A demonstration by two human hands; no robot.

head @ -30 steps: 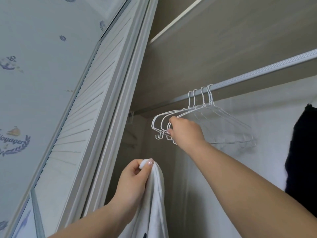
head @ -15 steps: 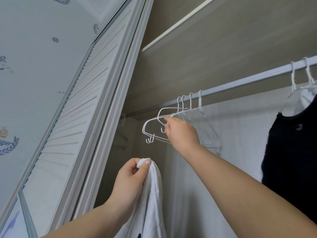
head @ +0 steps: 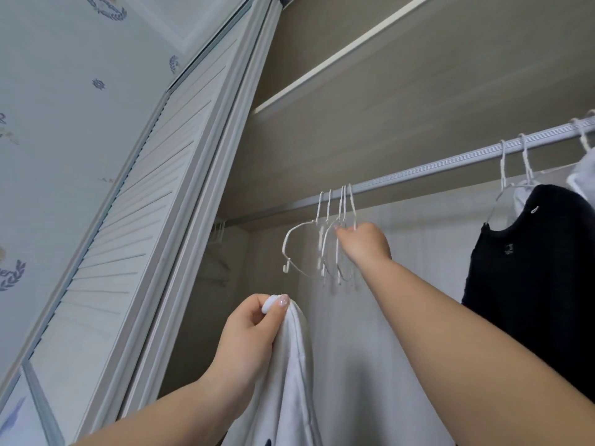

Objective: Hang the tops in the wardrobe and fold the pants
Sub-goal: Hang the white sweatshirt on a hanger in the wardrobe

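Wardrobe: an open wardrobe (head: 418, 91) filled the view, a louvred door (head: 135, 204) at its left, patterned wallpaper beyond the door and a shelf board overhead.
Rail: a pale rail (head: 450, 162) ran under the shelf, rising toward the right – its long axis went left to right across the opening.
Hung tops: a black top (head: 531, 268) hung at the right end, with something white behind it.
White top: a white top (head: 289, 381) dangled low in the middle, not yet on a hanger and well below the rail.
Left hand: the left hand (head: 251, 329) pinched the white top's upper edge between thumb and curled fingers.
Right hand: the right hand (head: 363, 243) reached up among the hangers, fingers curled at the wire of one near its neck; whether it truly gripped that wire I cannot tell.
Hangers: a bunch of empty white wire hangers (head: 322, 246) hung close together from the rail, hooks over it.
Key relation: the hangers lay above and right of the white top – the right hand was at them, the left well below, so by my judgement one must be lifted off its hook and brought down to the garment.
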